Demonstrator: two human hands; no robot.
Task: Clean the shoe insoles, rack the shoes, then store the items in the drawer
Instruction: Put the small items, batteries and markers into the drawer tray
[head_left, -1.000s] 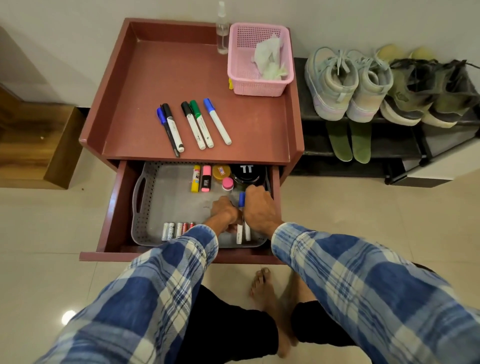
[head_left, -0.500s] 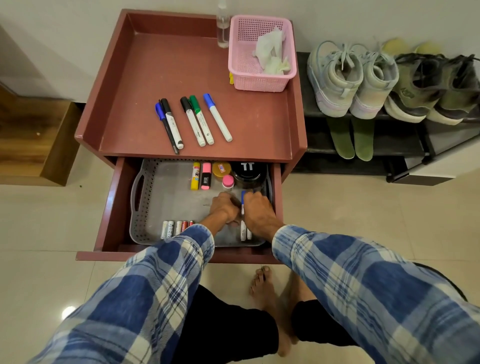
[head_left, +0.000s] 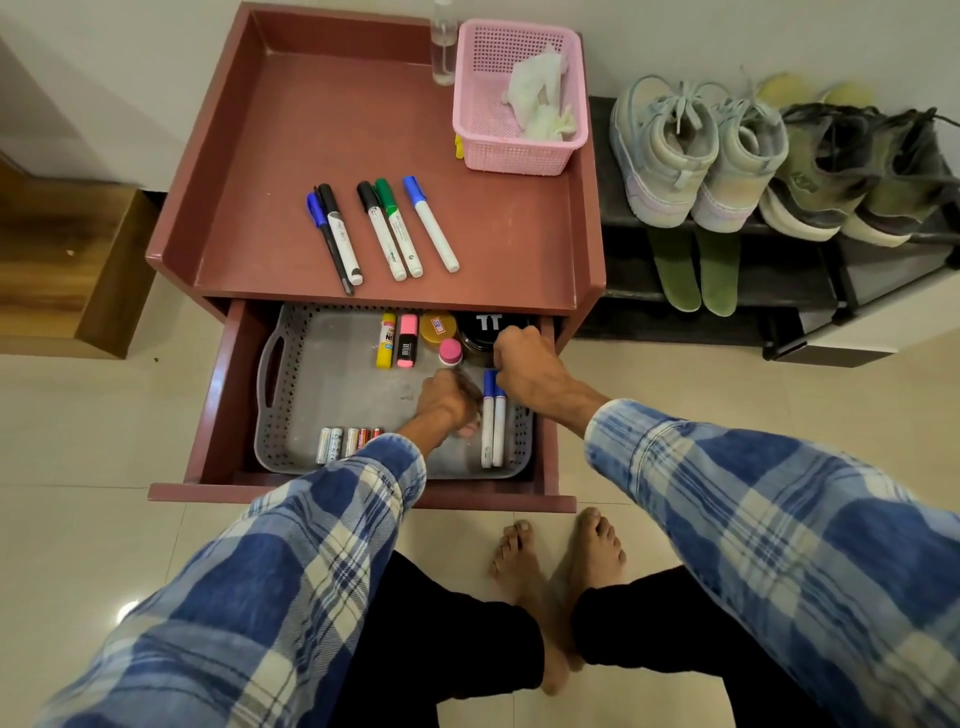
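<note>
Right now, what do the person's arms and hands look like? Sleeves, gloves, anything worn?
Both arms wear long plaid sleeves in blue and off-white checks, with cuffs at the wrists: left sleeve, right sleeve. The left hand and right hand are bare: no gloves, and no watch or ring shows.

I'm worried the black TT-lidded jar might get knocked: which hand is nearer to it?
Right. The right hand is at the right edge of the black jar, knuckles overlapping it. The left hand lies nearer the tray front, beside the two blue markers.
</note>
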